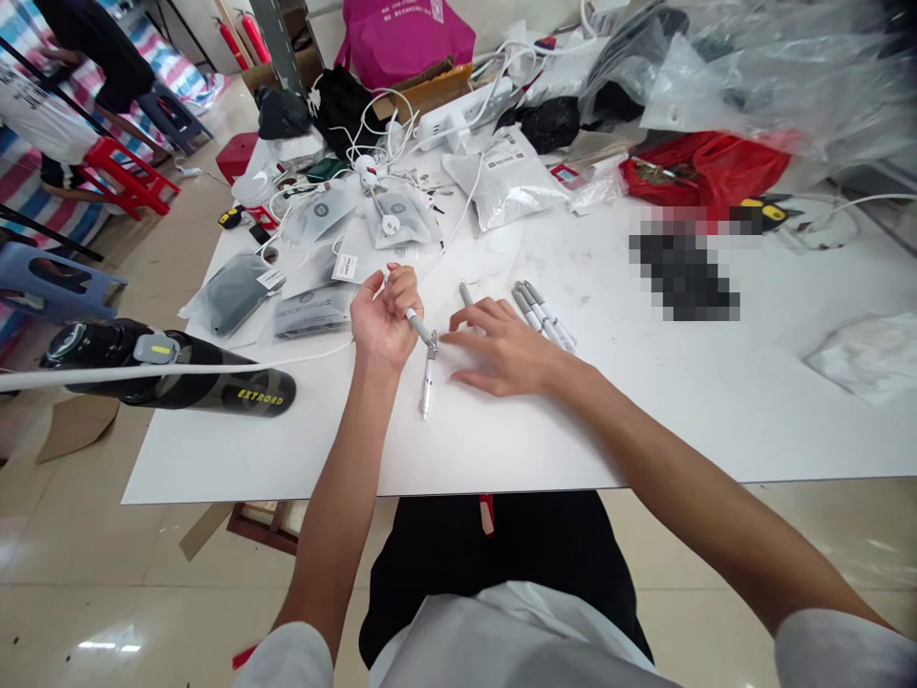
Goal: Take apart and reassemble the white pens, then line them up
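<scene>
My left hand (385,320) is closed around a pen (416,325) with a grey and white barrel, its tip end pointing down to the right. Just below that tip, a white pen (427,390) lies on the white table (537,435). My right hand (505,349) hovers low over the table, fingers apart, with its fingertips close to the held pen's end. Another grey pen (465,294) shows partly behind the right hand's fingers. Several grey and white pens (544,315) lie side by side beyond the right wrist, partly covered by it.
A black bottle (215,377) lies across the table's left edge, with a white cable (301,360) passing over it. Packaged pouches (233,291), cables and a white plastic parcel (508,177) crowd the back. A red bag (716,167) lies at back right. People sit at far left.
</scene>
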Tool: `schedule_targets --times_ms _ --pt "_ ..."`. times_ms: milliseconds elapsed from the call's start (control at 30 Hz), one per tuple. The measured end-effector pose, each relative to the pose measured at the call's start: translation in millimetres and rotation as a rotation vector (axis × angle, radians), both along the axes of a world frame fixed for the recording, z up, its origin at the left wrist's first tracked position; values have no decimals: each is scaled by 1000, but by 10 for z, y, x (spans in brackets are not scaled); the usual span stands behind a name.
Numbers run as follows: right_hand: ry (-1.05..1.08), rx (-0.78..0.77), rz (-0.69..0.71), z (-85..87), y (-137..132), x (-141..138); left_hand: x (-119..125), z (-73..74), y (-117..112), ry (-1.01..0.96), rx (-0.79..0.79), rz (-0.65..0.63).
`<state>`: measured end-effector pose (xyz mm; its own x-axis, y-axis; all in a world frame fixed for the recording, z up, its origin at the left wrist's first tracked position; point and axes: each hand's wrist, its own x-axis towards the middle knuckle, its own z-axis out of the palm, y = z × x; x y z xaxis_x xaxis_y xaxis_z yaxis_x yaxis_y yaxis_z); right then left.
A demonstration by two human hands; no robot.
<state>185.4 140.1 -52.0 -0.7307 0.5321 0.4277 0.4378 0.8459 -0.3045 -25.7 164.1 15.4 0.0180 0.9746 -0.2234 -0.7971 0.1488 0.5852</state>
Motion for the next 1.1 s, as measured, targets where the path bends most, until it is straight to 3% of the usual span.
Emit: schedule_targets --times_ms 133,333,500,700,833,933,1033,1100 --pt "-42 77 191 -34 -131 -238 13 -24 44 81 64 75" --pt "11 107 333 -8 -229 -383 -66 -124 190 117 140 145" --pt "156 50 320 14 -283 -379 -160 -104 213 164 144 197" --pt "94 39 302 -215 -260 -472 -202 -108 215 196 142 201" --pt "188 -98 319 -189 -289 -445 -199 -113 207 204 169 204" --pt "483 -291 160 -42 -310 -380 -198 -79 189 191 159 221" --pt "1043 -516 -71 188 -233 -250 -195 -53 180 138 169 207" --pt "1387 -723 -65 355 -121 -96 -184 -49 180 100 182 170"
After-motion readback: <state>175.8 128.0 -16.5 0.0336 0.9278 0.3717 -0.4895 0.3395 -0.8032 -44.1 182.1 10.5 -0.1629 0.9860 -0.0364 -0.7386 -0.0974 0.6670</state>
